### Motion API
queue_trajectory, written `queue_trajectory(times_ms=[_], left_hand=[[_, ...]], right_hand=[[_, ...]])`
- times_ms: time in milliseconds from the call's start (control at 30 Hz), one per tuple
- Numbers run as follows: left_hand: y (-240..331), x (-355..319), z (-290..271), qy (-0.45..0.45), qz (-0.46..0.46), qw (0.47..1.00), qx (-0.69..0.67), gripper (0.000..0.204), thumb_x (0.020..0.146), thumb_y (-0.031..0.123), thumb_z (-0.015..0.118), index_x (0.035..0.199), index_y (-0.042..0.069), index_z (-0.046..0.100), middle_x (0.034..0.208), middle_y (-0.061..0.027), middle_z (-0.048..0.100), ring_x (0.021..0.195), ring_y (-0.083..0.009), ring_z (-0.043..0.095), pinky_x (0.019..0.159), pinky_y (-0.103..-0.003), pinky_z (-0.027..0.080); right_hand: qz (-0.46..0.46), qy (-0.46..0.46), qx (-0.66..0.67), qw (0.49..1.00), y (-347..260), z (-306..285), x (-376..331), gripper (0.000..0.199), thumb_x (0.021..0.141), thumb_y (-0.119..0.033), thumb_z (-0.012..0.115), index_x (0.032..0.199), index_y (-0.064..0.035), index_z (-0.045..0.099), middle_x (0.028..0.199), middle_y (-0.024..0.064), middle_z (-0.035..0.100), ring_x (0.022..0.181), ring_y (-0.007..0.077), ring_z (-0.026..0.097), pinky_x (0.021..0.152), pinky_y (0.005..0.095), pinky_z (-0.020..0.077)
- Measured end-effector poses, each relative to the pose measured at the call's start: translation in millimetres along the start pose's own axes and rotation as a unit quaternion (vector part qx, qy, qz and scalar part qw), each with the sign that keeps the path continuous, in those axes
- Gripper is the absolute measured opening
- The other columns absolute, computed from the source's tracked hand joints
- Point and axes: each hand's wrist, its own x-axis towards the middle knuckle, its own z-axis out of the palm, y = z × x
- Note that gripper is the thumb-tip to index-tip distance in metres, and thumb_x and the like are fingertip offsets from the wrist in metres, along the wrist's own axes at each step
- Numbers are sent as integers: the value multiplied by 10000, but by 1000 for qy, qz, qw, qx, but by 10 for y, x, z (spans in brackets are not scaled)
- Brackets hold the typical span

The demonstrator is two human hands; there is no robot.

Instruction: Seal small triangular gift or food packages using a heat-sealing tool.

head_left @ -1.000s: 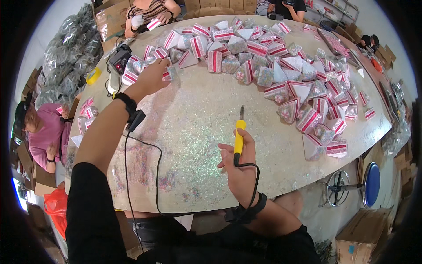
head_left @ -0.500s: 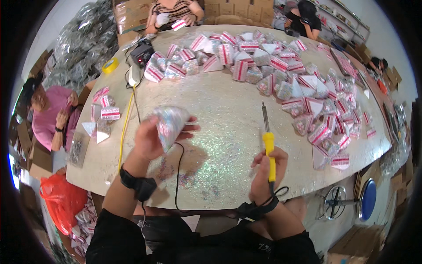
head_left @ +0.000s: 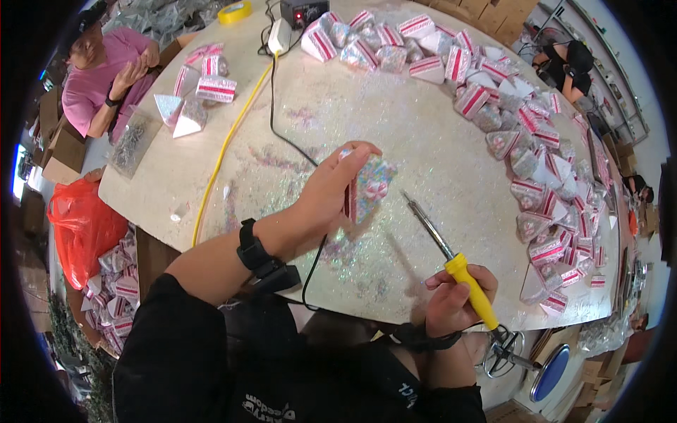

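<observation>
Near the middle of the table, my left hand [head_left: 326, 185] is closed around a glittery cake-slice-shaped ornament [head_left: 372, 189]. Its sparkly top carries a small pale pink decoration, and a dark red and white side shows by my palm. My right hand [head_left: 458, 302] grips a soldering iron [head_left: 474, 290] by its yellow handle. The iron's metal tip points up and left, a short gap to the right of the ornament. Loose glitter is scattered over the pale table [head_left: 310, 106] beneath both hands.
Many similar ornaments [head_left: 536, 169] pile along the far and right edges; a smaller group [head_left: 199, 99] lies left. A yellow cable [head_left: 233, 148] and black cord cross the table toward a power strip [head_left: 280, 35] and black box [head_left: 305, 13]. A person in pink [head_left: 113, 77] sits at left.
The view has turned to the right. My left hand has brought the ornament closer to the iron and turned it, showing its decorated top. The iron now slants left.
</observation>
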Motion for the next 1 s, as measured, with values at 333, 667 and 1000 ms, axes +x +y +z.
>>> queue_trajectory(times_ms=[333,667,1000], left_hand=[[-198,55,-87,-4,7,1000,22,375,1043,397,487,1236,75,493,952,-100,636,726,-187,652,605,-333,548],[-204,62,-45,3,43,999,32,357,1040,364,514,1186,39,543,935,-52,631,793,-119,627,699,-280,529],[-216,79,-115,-3,47,995,88,432,1037,415,497,1239,32,504,1008,-105,648,829,-184,668,723,-321,564]], right_hand=[[-86,-28,51,995,64,-49,-58,454,936,-347,686,1141,-4,469,884,158,609,648,216,669,614,312,571],[-100,-21,31,994,69,-69,-52,447,932,-307,700,1165,11,489,880,127,592,609,166,625,574,254,522],[-100,-45,12,994,44,-71,-25,432,938,-299,693,1161,8,486,878,135,587,624,158,615,579,255,509]])
